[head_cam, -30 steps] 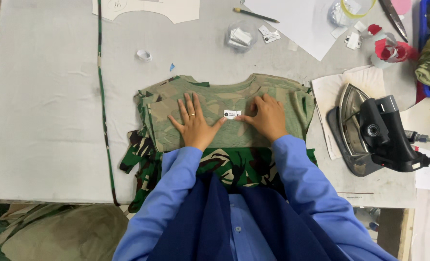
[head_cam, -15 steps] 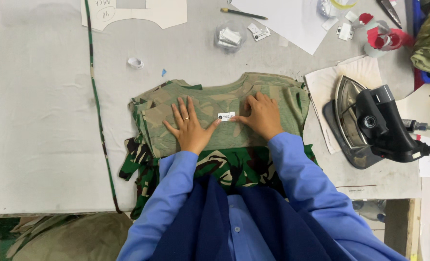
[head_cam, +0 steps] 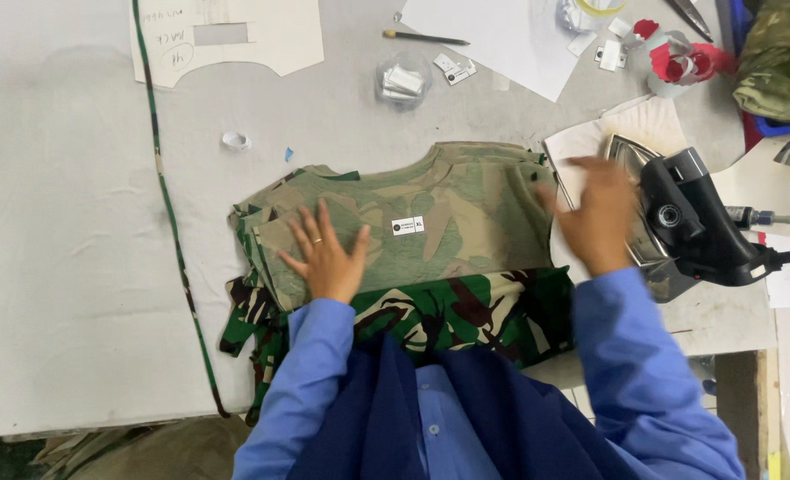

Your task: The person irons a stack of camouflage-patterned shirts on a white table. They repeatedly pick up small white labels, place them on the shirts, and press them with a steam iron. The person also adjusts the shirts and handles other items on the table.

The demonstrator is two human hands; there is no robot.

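Observation:
A pale camouflage garment piece (head_cam: 448, 213) lies flat on the grey table (head_cam: 75, 249), with a small white label (head_cam: 407, 226) on its middle. Darker green camouflage fabric (head_cam: 448, 311) lies under it at the near edge. My left hand (head_cam: 327, 253) presses flat on the left part of the pale piece, fingers spread. My right hand (head_cam: 595, 213), blurred, hovers with fingers apart by the garment's right edge, right next to the black iron (head_cam: 679, 222). It holds nothing that I can see.
The iron rests on white paper (head_cam: 590, 138). At the back lie a cardboard pattern (head_cam: 235, 31), a clear cup of labels (head_cam: 404, 80), a pencil (head_cam: 423, 37), white paper sheets (head_cam: 502, 31) and a red-and-white object (head_cam: 679, 62). A camouflage strip (head_cam: 168, 204) runs down the left.
My right hand has left the label on the garment and moved right toward the iron. My left hand has stayed flat on the fabric.

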